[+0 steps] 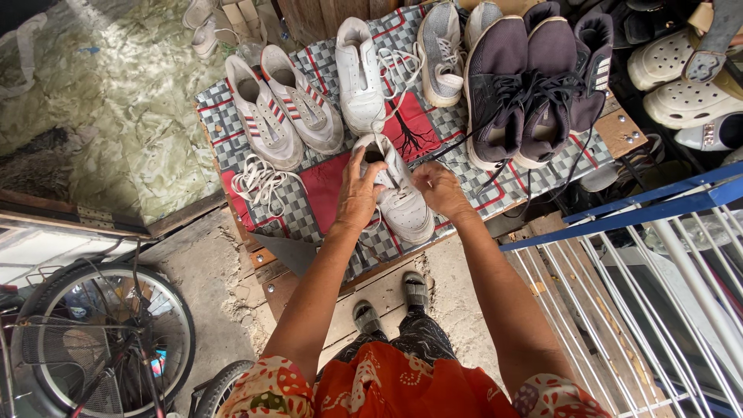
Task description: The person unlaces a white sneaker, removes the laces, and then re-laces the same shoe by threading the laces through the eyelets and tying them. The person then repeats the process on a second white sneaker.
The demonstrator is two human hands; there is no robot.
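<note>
A white sneaker (402,203) lies on a low table covered with a grey, red and white checked cloth (232,147). My left hand (357,192) grips its left side near the opening. My right hand (439,188) has its fingers closed at the shoe's upper, apparently on the lace area. A second white sneaker (357,73) with loose laces stands just behind. A loose white lace (259,182) lies coiled on the cloth to the left of my left hand.
A white pair with striped sides (282,108), a grey sneaker (441,50) and a dark laced pair (526,85) fill the table's back. White clogs (681,77) sit far right. A blue-and-white metal rack (658,255) stands at right, a bicycle wheel (101,340) at lower left.
</note>
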